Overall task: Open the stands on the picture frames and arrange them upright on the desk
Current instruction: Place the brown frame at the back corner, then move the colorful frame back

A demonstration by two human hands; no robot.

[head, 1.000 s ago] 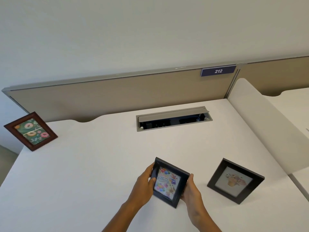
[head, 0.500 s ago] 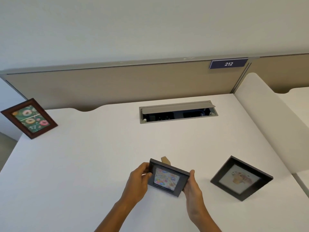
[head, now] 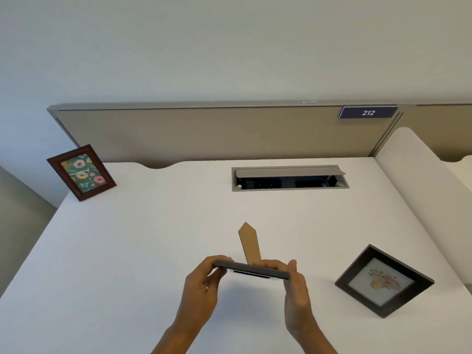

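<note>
I hold a small black picture frame (head: 251, 270) above the white desk (head: 153, 238), tipped so that only its top edge shows. Its brown cardboard stand (head: 249, 242) sticks out from the back, pointing away from me. My left hand (head: 201, 284) grips the frame's left end and my right hand (head: 296, 287) grips its right end. A second black frame (head: 384, 281) with a pale picture rests on the desk at the right. A brown wooden frame (head: 81, 172) with a doughnut picture stands upright at the desk's far left corner.
An open grey cable box (head: 288, 178) is set into the desk at the back. A beige partition (head: 204, 134) with a "212" label (head: 367, 112) runs behind it. A white side divider (head: 419, 190) borders the desk on the right.
The black frame has tipped forward from face-up to edge-on, and its cardboard stand has swung out behind it. Both hands kept their grip. The camera view shifted right.
</note>
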